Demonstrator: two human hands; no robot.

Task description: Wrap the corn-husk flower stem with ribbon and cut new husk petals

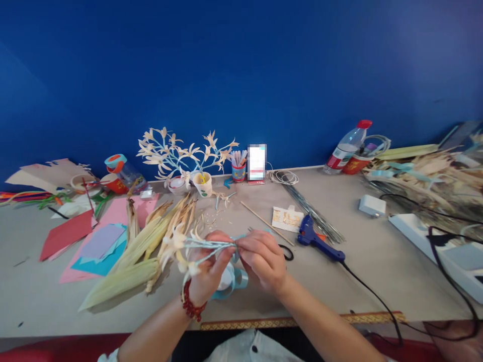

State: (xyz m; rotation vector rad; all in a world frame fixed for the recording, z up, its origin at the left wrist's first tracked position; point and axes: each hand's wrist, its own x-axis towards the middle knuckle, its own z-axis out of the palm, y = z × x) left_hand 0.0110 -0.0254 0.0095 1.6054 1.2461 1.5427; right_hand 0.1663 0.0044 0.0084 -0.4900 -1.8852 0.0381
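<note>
Head view, left hand [207,266]: closed around the blue stems of a flower bunch [175,246], just below the centre of the frame.
Right hand [264,259]: fingers pinched narrow at the stem ends (partly hidden by the fingers themselves), close beside the left fingertips.
Blossoms: cream, pointing left, beyond the left hand.
Bracelet [191,302]: red beads, around the left wrist.
Blue ribbon roll [240,279]: lower centre, beneath the hands.
Corn husks [124,281]: lower left, near the blossoms.
Glue gun [320,244]: right of centre, apart from the right hand.
</note>
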